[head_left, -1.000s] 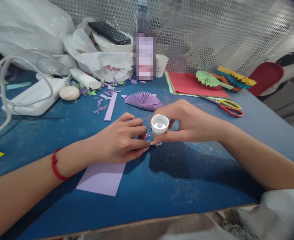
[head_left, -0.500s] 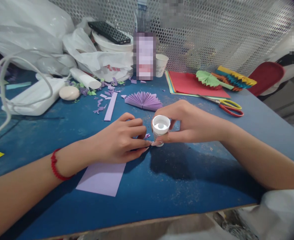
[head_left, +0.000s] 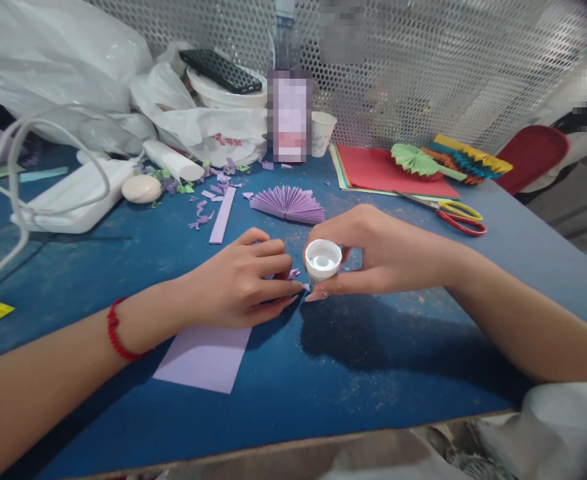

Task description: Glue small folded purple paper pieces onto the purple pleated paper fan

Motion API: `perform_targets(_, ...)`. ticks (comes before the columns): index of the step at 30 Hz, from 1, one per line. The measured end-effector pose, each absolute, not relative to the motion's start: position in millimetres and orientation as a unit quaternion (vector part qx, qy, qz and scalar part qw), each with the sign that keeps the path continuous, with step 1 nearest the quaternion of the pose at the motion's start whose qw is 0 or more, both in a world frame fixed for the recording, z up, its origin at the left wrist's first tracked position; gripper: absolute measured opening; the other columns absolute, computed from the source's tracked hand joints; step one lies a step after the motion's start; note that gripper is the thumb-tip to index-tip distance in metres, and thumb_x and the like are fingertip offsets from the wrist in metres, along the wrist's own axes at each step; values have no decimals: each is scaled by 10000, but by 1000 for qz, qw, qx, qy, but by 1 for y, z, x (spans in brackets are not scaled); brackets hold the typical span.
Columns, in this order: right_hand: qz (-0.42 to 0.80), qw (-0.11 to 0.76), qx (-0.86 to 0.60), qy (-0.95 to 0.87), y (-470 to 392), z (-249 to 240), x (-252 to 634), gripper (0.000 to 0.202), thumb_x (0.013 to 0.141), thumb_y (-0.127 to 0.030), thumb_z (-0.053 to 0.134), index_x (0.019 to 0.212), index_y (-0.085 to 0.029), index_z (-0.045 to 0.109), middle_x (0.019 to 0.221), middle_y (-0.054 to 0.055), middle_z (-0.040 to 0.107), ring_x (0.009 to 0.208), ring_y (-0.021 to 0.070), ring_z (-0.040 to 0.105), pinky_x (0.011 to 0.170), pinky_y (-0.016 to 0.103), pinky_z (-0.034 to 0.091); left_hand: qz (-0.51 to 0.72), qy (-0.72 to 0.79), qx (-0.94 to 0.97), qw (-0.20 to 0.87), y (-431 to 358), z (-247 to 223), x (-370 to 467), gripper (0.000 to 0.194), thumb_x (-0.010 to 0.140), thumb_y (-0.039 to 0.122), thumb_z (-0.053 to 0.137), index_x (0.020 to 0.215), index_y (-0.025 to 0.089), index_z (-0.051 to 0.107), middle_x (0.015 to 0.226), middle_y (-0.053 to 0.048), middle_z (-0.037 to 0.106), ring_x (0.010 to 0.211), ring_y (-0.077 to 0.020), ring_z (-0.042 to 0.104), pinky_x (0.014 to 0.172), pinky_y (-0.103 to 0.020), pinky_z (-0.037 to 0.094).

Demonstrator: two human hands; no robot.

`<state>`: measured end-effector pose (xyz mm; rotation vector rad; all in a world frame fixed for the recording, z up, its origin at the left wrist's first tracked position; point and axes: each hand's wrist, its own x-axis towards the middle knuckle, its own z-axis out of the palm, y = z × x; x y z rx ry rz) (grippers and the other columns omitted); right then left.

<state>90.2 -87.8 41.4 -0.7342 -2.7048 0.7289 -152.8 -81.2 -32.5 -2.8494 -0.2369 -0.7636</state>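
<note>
Item: white glue tube (head_left: 322, 261), upended at mid-table just nearside of the lilac paper fan (head_left: 288, 203). Our right hand (head_left: 378, 250) pinches it, fingers closed; our left hand (head_left: 240, 283) curls, pressing lilac paper (head_left: 203, 358) flat. We advise squeezing lightly, tip on the fold.

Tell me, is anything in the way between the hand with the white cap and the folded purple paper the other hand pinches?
Nothing visible. The right hand holds the white cap right beside the left hand, whose fingertips pinch the small purple paper; only bare blue table lies around them.
</note>
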Motion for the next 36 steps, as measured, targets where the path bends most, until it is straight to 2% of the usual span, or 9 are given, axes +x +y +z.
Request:
perform_targets(8, 273, 128, -241, -922, -92, 50, 92, 224, 863, -379, 767, 817, -170, 701, 764, -7, 686, 670, 109, 565, 637, 253, 376, -258, -77, -959, 84, -82, -33, -152, 166, 988, 223, 549, 959, 241, 712, 790, -20, 675, 778, -181, 548, 776, -357, 347)
perform_targets(12, 283, 185, -230, -913, -92, 54, 95, 213, 858, -373, 781, 836, -173, 711, 783, -1, 701, 680, 116, 589, 630, 254, 440, -263, -104, -958, 47, -82, -30, -152, 158, 966, 216, 581, 888, 219, 717, 760, -17, 662, 736, -170, 530, 752, -357, 347)
perform_targets(16, 235, 317, -273, -877, -93, 57, 94, 151, 850, -334, 794, 848, -199, 725, 804, 3, 728, 701, 134, 625, 619, 262, 499, -319, -174, -928, -76, -87, -25, -150, 145, 916, 210, 648, 815, 193, 750, 696, -9, 641, 696, -148, 550, 713, -347, 364)
perform_targets(20, 231, 464, -307, -798, -96, 54, 87, 166, 809, -319, 834, 796, -186, 736, 780, -3, 730, 666, 112, 630, 558, 230, 500, -394, -304, -818, -288, -97, -20, -144, 86, 851, 242, 755, 789, 208, 803, 664, 5, 640, 623, -112, 556, 616, -295, 403)
perform_targets(22, 233, 510, -316, -765, -98, 51, 84, 169, 788, -301, 852, 793, -169, 746, 773, -2, 729, 671, 110, 641, 542, 217, 504, -433, -355, -740, -373, -102, -18, -141, 57, 816, 263, 790, 786, 225, 818, 669, 4, 649, 603, -107, 547, 573, -274, 412)
perform_targets(24, 221, 537, -321, -748, -99, 49, 81, 138, 786, -261, 851, 786, -170, 747, 760, -10, 724, 694, 115, 658, 546, 210, 516, -475, -386, -673, -415, -106, -17, -139, 48, 787, 281, 812, 765, 239, 821, 674, -1, 660, 611, -112, 553, 565, -269, 416)
perform_targets(30, 181, 562, -322, -739, -103, 46, 76, 101, 783, -185, 842, 778, -182, 741, 748, -40, 720, 696, 100, 671, 559, 183, 540, -553, -422, -589, -411, -112, -18, -137, 55, 741, 297, 850, 761, 253, 822, 686, -17, 687, 657, -134, 588, 579, -277, 408)
perform_targets(36, 151, 553, -315, -757, -108, 47, 74, 125, 755, -172, 862, 776, -150, 740, 736, -13, 740, 694, 106, 685, 577, 182, 568, -570, -423, -588, -388, -112, -20, -136, 82, 720, 282, 873, 782, 258, 824, 695, -9, 668, 649, -138, 608, 590, -296, 434)
